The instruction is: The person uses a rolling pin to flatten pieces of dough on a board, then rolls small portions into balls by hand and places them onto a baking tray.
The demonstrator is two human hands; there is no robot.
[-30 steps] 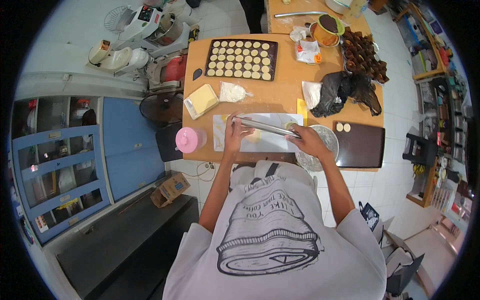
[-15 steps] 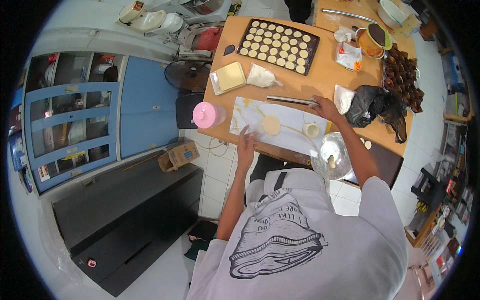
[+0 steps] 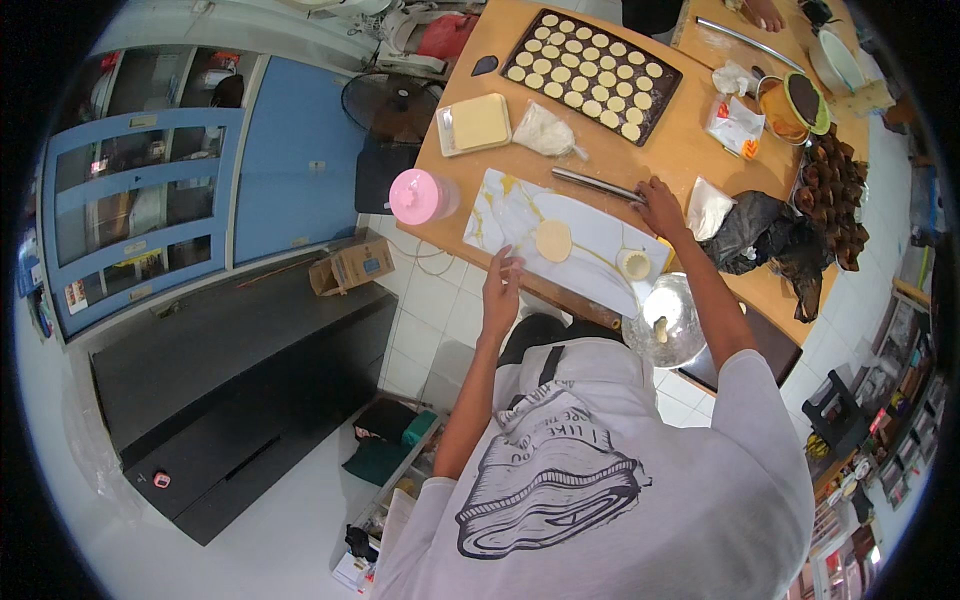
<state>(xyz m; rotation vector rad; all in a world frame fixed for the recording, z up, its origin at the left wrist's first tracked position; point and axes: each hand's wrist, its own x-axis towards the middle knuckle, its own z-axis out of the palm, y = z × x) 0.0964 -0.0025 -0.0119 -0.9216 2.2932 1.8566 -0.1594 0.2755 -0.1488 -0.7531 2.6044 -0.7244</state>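
A flat round of pale dough lies on a white marble-patterned mat at the table's near edge. Beside its left edge hovers my left hand, fingers apart and holding nothing. A slim metal rolling pin rests along the mat's far side, and my right hand has its fingers closed round the right end. On the mat's right part sits a small, pale, ring-shaped piece; I cannot tell if it is a cutter. A metal bowl by the near edge holds a scrap of dough.
A dark tray of small dough discs stands far back. Nearer are a yellow-filled tub, a powder bag and a pink-lidded jar. At right lie a black plastic bag and brown cups. Someone's bare foot shows at the top.
The whole view has shifted and turned slightly. My left hand has come up a little beside the dough round. My right hand stays at the rolling pin's end.
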